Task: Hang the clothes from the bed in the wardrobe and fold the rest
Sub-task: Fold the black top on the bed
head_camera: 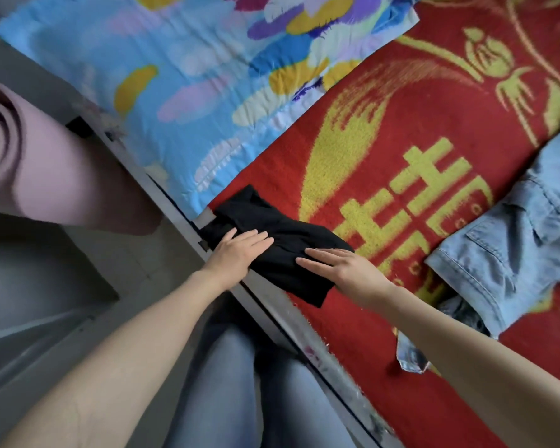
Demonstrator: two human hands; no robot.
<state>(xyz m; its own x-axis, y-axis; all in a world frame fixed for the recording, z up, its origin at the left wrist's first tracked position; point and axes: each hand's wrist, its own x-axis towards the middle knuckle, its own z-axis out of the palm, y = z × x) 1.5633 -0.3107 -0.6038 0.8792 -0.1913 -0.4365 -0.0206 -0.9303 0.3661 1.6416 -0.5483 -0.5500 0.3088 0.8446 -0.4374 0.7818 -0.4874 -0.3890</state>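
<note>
A folded black garment (272, 227) lies at the near edge of the bed, on a red blanket (385, 130) with yellow patterns. My left hand (238, 250) rests flat on its left part with straight fingers. My right hand (337, 265) lies flat on its right part, fingers straight and pointing left. A light blue denim garment (511, 247) lies spread on the blanket to the right, apart from both hands.
A blue floral pillow (181, 76) lies at the head of the bed, just beyond the black garment. A rolled pink mat (46, 169) stands on the floor at left. The grey bed frame edge (272, 305) runs diagonally under my arms. My jeans-clad legs (227, 383) are below.
</note>
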